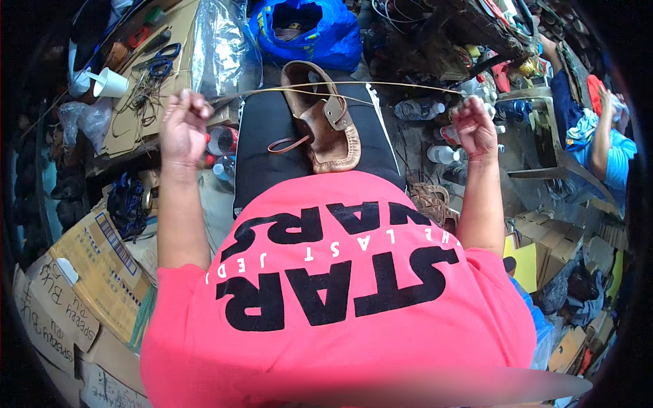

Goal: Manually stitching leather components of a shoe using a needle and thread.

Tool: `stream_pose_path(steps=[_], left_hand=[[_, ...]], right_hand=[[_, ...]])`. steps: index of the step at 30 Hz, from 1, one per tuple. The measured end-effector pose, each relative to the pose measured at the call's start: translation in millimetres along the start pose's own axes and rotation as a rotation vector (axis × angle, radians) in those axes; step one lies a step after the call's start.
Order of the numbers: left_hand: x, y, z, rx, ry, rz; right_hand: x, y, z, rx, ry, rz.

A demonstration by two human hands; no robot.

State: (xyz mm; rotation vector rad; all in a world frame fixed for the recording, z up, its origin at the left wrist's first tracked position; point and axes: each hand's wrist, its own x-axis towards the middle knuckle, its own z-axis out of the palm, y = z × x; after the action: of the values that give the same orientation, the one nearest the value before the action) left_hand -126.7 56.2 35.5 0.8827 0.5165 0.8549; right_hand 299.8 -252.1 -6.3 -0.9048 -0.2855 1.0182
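Note:
On my lap lies a brown leather moccasin-style shoe (333, 146), its toe toward my body and its opening facing up. A thin leather lace (289, 145) loops out from its left side. A pale thread (401, 84) stretches across over the shoe, between my two raised hands. My left hand (182, 126), slightly blurred, has curled fingers closed on the thread's left end. Off to the right, my right hand (475, 130) is closed with its fingertips pinched at the other end of the thread. Where the thread meets the shoe is hard to make out.
A board at left holds scissors (163, 61), loose cords and a white cup (110, 83). A blue plastic bag (309, 37) sits beyond my knees. Plastic bottles (418, 109) lie at right. Cardboard boxes (102, 251) stand at lower left. Another person in blue (619, 160) is at far right.

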Motion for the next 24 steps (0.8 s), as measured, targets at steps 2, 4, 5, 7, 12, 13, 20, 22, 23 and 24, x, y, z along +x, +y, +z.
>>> stream_pose_path(steps=[2, 4, 5, 7, 12, 13, 20, 22, 23, 24], left_hand=[[-12, -22, -4, 0.002, -0.061, -0.217], [-24, -34, 17, 0.056, -0.020, -0.418], [-28, -36, 30, 0.075, 0.058, -0.496], [-16, -50, 40, 0.052, 0.104, -0.374], [26, -87, 98, -0.201, 0.192, -0.592], [39, -95, 108, -0.167, 0.270, -0.650], [52, -83, 135, -0.480, -0.096, -0.574], [38, -55, 158, -0.540, -0.183, -0.584], [34, -46, 169, -0.502, -0.244, -0.593], [28, -41, 176, -0.455, -0.293, -0.593]], right_hand=[[7, -5, 4, 0.348, -0.007, -0.029], [10, -26, 7, 0.398, -0.065, -0.154], [6, -46, 0, 0.245, -0.087, -0.194], [-7, -104, -3, 0.446, -0.241, -0.235], [-68, -233, -3, 0.203, -0.037, -0.506], [-83, -251, -5, 0.178, 0.023, -0.576], [-119, -200, 56, -0.507, 0.316, -0.787], [-104, -180, 52, -0.502, -0.122, -0.520], [-97, -161, 54, -0.350, -0.120, -0.453], [-89, -130, 92, -0.479, 0.142, -0.452]])
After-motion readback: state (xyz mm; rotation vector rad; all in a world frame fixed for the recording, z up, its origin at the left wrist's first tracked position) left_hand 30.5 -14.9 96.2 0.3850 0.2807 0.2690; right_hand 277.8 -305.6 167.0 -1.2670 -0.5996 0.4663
